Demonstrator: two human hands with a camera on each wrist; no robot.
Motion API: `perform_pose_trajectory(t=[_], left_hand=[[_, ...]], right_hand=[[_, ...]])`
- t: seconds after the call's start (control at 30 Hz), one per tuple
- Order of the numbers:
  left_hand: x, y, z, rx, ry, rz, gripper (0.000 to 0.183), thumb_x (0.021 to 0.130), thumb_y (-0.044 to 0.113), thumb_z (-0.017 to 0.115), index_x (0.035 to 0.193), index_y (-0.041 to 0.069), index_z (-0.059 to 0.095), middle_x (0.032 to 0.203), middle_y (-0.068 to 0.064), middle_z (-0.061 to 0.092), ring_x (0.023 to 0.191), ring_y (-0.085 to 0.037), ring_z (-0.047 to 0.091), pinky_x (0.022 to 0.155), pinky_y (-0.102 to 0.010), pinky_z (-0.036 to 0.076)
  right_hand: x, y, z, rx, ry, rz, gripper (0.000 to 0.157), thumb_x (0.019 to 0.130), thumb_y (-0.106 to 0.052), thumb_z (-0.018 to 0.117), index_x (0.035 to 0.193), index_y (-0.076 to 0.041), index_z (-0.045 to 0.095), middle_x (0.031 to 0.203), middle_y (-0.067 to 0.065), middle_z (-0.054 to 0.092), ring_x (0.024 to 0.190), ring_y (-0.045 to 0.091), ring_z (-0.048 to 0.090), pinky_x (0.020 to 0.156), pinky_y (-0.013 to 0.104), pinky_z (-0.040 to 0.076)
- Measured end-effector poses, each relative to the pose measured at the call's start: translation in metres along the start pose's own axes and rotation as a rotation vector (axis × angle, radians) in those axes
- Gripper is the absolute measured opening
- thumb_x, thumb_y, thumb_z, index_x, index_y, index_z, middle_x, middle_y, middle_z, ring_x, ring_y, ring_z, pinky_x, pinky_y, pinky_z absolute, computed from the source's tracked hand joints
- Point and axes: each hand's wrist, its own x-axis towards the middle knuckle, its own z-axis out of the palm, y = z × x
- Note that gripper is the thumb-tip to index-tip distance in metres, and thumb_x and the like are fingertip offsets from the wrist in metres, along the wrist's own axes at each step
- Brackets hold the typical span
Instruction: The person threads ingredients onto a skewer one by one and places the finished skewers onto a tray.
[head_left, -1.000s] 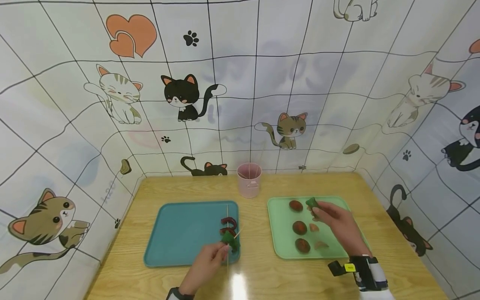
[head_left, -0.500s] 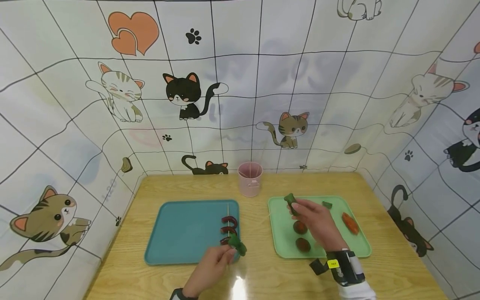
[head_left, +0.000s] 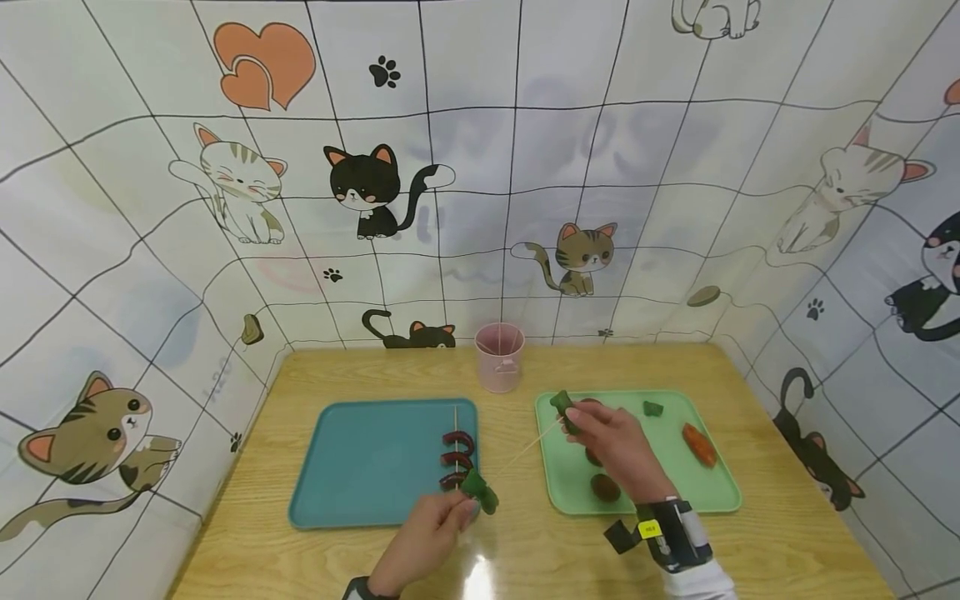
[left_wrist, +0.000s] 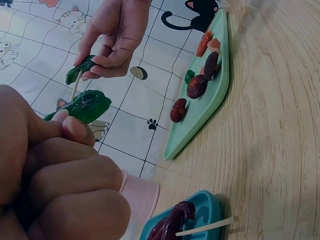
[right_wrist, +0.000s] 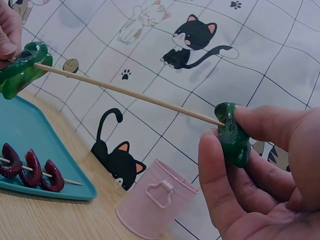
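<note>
My left hand (head_left: 427,537) grips one end of a wooden skewer (right_wrist: 130,92) that carries a glossy green pepper piece (right_wrist: 25,72) close to the fingertips. Between thumb and fingers, my right hand (head_left: 618,450) pinches a second green pepper piece (right_wrist: 234,142). The skewer's far tip meets this second piece; how deep it goes in cannot be made out. Just beyond my left hand, a skewer of dark red curled tentacle pieces (head_left: 456,458) lies along the right side of the blue tray (head_left: 360,467). My right hand is over the left part of the light green tray (head_left: 675,493).
On the green tray lie dark reddish-brown round pieces (head_left: 605,487), an orange-red piece (head_left: 700,445) and another green piece (head_left: 653,409). A pink bucket (head_left: 499,371) with thin sticks stands at the back. Behind the wooden table hangs a cat-print curtain (head_left: 480,167).
My right hand has moved left from over the green tray with its pepper piece, up to the skewer's tip. The left hand has shifted slightly, and its skewer now points toward the right hand.
</note>
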Motion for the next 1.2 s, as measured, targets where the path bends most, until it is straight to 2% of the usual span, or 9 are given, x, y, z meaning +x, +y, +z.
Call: perform_pose_trajectory(t=[0.13, 0.23, 0.33, 0.4, 0.47, 0.53, 0.6, 0.73, 1.2], left_hand=[[0.0, 0.0, 0.0, -0.002, 0.002, 0.007, 0.038, 0.109, 0.024, 0.05, 0.075, 0.007, 0.052, 0.065, 0.011, 0.036, 0.055, 0.004, 0.027, 0.056, -0.016, 0.03], [0.001, -0.001, 0.001, 0.003, 0.005, 0.01, 0.041, 0.109, 0.03, 0.049, 0.074, 0.008, 0.051, 0.065, 0.011, 0.035, 0.055, 0.004, 0.026, 0.056, -0.016, 0.03], [0.001, -0.002, 0.001, 0.0, 0.005, 0.011, 0.042, 0.11, 0.033, 0.048, 0.075, 0.008, 0.052, 0.064, 0.011, 0.034, 0.054, 0.004, 0.024, 0.056, -0.017, 0.029], [0.001, -0.002, 0.001, -0.004, 0.005, 0.012, 0.043, 0.11, 0.033, 0.048, 0.075, 0.008, 0.051, 0.064, 0.011, 0.033, 0.054, 0.004, 0.024, 0.056, -0.017, 0.029], [0.0, -0.002, 0.001, -0.007, 0.005, 0.013, 0.043, 0.11, 0.032, 0.048, 0.075, 0.007, 0.051, 0.063, 0.011, 0.032, 0.053, 0.004, 0.023, 0.056, -0.017, 0.029], [0.0, -0.002, 0.001, -0.007, 0.009, 0.013, 0.043, 0.109, 0.031, 0.048, 0.074, 0.007, 0.051, 0.063, 0.011, 0.032, 0.053, 0.004, 0.023, 0.056, -0.017, 0.028], [0.0, -0.003, 0.002, -0.01, 0.013, 0.014, 0.043, 0.109, 0.031, 0.048, 0.073, 0.007, 0.05, 0.063, 0.011, 0.031, 0.052, 0.004, 0.022, 0.056, -0.017, 0.028], [0.0, -0.003, 0.003, -0.016, 0.024, 0.018, 0.042, 0.11, 0.029, 0.048, 0.074, 0.007, 0.051, 0.063, 0.011, 0.032, 0.052, 0.004, 0.022, 0.055, -0.016, 0.027], [0.009, 0.003, 0.013, -0.038, 0.05, -0.013, 0.046, 0.109, 0.032, 0.048, 0.071, 0.006, 0.053, 0.062, 0.009, 0.037, 0.051, 0.003, 0.027, 0.056, -0.019, 0.032]], right_hand=[[0.002, 0.002, 0.003, 0.051, -0.016, -0.028, 0.05, 0.096, -0.032, 0.074, 0.127, 0.007, 0.066, 0.116, 0.005, 0.073, 0.104, 0.014, 0.07, 0.089, 0.028, 0.059], [0.002, 0.003, 0.006, 0.102, -0.031, -0.029, 0.049, 0.097, -0.026, 0.073, 0.128, 0.01, 0.064, 0.125, 0.02, 0.069, 0.102, 0.014, 0.071, 0.09, 0.029, 0.059], [0.0, 0.004, 0.009, 0.095, -0.035, -0.021, 0.049, 0.097, -0.025, 0.073, 0.129, 0.01, 0.063, 0.151, 0.037, 0.029, 0.102, 0.013, 0.071, 0.092, 0.03, 0.058], [-0.002, 0.004, 0.011, 0.057, -0.043, -0.015, 0.048, 0.097, -0.027, 0.073, 0.129, 0.007, 0.064, 0.152, 0.04, 0.022, 0.104, 0.015, 0.071, 0.094, 0.03, 0.058], [-0.004, 0.004, 0.013, 0.011, -0.039, -0.01, 0.047, 0.096, -0.031, 0.073, 0.128, 0.002, 0.066, 0.152, 0.032, 0.03, 0.105, 0.017, 0.071, 0.094, 0.03, 0.058], [-0.006, 0.003, 0.014, -0.006, -0.038, -0.006, 0.045, 0.095, -0.032, 0.074, 0.126, 0.0, 0.068, 0.133, 0.021, 0.061, 0.105, 0.021, 0.071, 0.094, 0.031, 0.057], [-0.006, 0.002, 0.016, -0.003, -0.035, 0.0, 0.044, 0.095, -0.033, 0.075, 0.125, -0.002, 0.068, 0.12, 0.011, 0.07, 0.103, 0.021, 0.071, 0.093, 0.031, 0.058], [-0.007, 0.003, 0.02, -0.002, -0.028, -0.001, 0.042, 0.094, -0.034, 0.075, 0.122, -0.002, 0.07, 0.113, 0.005, 0.072, 0.1, 0.018, 0.071, 0.092, 0.03, 0.058], [-0.013, 0.025, 0.056, 0.011, -0.184, -0.035, 0.041, 0.095, -0.035, 0.074, 0.108, 0.003, 0.07, 0.119, 0.017, 0.07, 0.103, 0.019, 0.07, 0.091, 0.036, 0.059]])
